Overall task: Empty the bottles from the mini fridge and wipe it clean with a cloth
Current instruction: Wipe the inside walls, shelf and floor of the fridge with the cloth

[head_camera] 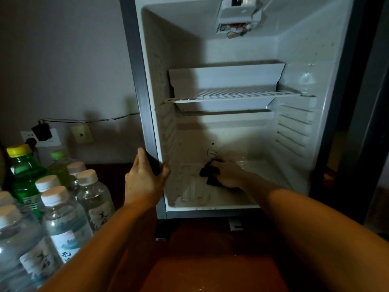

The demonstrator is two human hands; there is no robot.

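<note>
The mini fridge [294, 60] stands open in front of me, with no bottles inside. My right hand [228, 172] reaches in and presses a dark cloth [209, 172] onto the stained fridge floor, fingers curled over it. My left hand [145, 178] grips the left front edge of the fridge frame, thumb inside. Several clear water bottles [63, 218] with white caps stand at the lower left. A green bottle [24, 171] with a yellow cap stands behind them.
A white wire shelf [231, 96] spans the fridge's middle, and a thermostat box [237, 14] hangs from its ceiling. Wall sockets with a black plug [42, 132] sit low on the wall at left. The reddish-brown floor [210, 270] lies before the fridge.
</note>
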